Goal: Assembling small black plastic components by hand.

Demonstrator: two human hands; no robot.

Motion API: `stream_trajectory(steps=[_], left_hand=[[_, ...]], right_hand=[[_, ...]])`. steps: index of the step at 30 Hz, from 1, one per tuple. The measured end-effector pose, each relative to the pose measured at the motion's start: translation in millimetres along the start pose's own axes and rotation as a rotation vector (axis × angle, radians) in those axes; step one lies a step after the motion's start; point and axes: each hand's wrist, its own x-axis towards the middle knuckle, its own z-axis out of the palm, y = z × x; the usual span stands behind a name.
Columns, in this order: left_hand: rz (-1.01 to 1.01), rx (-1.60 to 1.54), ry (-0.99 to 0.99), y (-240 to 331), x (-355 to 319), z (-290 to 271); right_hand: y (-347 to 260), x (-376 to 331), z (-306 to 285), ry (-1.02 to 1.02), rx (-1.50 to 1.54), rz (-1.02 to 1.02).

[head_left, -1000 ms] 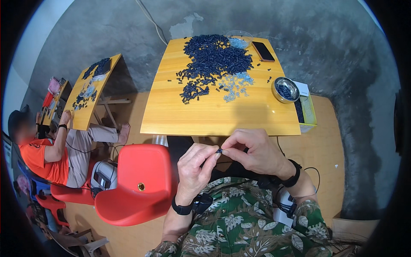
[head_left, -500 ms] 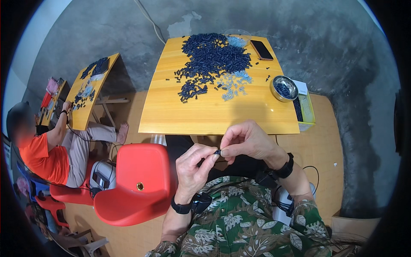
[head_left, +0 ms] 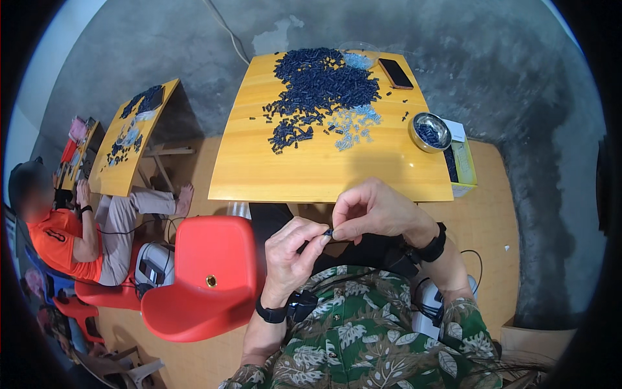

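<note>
My left hand (head_left: 290, 254) pinches a small dark plastic piece (head_left: 328, 232) between thumb and fingertips, just off the table's near edge. From the other side the thumb and forefinger of my right hand (head_left: 372, 212) close on the same spot; whether they grip the dark piece or a tiny part on it is too small to tell. On the wooden table (head_left: 278, 181) beyond lies a big heap of dark blue pieces (head_left: 324, 84). Several small clear pieces (head_left: 352, 129) are spread by its near right side. A metal bowl (head_left: 429, 133) at the table's right edge contains more dark pieces.
A phone (head_left: 396, 74) and a clear tub (head_left: 357, 59) of pale pieces lie at the table's far right. Beside the table stands a yellow box (head_left: 463, 165). A red chair (head_left: 214, 272) is at my left, and a person in orange (head_left: 68, 236) sits farther left at another table.
Both my hands keep nearly the same pinch, with only a slight shift of the right wrist. The person at left has drawn a hand back from their table.
</note>
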Motion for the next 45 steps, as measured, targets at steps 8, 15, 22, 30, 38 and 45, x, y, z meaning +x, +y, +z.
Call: stream_trajectory(steps=[8,15,22,30,38,45], left_hand=[[0.007,0.000,0.112,-5.7,-1.7,-0.4],[-0.148,-0.058,0.118,-0.3,-0.4,2.7],[-0.129,-0.042,0.105,2.0,0.1,-0.1],[0.001,0.149,0.127,9.1,0.0,-0.8],[-0.326,-0.379,-0.001,2.8,-2.8,-4.4],[-0.234,-0.110,0.126,7.3,-1.0,3.6]], right_hand=[[23.5,6.8,11.2,-0.029,0.449,0.096],[9.3,-5.8,18.1,0.210,-0.127,-0.227],[3.5,-2.2,17.8,0.242,-0.735,-0.648],[10.7,-5.7,29.6,0.193,-0.234,-0.305],[9.0,-3.6,28.9,0.199,-0.471,-0.543],[18.1,-5.8,43.0,0.376,-0.136,-0.232]])
